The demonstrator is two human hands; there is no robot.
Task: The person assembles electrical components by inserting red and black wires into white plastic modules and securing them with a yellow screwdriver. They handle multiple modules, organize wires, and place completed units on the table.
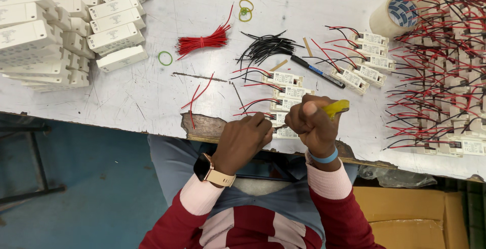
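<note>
Meanwhile, right hand (315,122) grips a yellow screwdriver (335,108), left hand (243,140) pinches a module (284,133) on the scuffed white table (142,92).

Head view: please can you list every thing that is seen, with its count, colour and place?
Table: one, grey-white, worn front edge.
Boxes: many, white, stacked far left.
Red wires: one bundle, centre; a few loose ones nearer.
Black wires: one loose bunch, centre.
Bands: three, yellow and green, near the red wires.
Pen: one, black, right of centre.
Wired units: many, white with red and black wires, right side.
Tape roll: one, beige, top right.
Screwdriver: one, yellow handle, in the right hand.
Carton: one, brown, bottom right.
Left hand: on a unit, watch on wrist.
Right hand: blue wristband.
</note>
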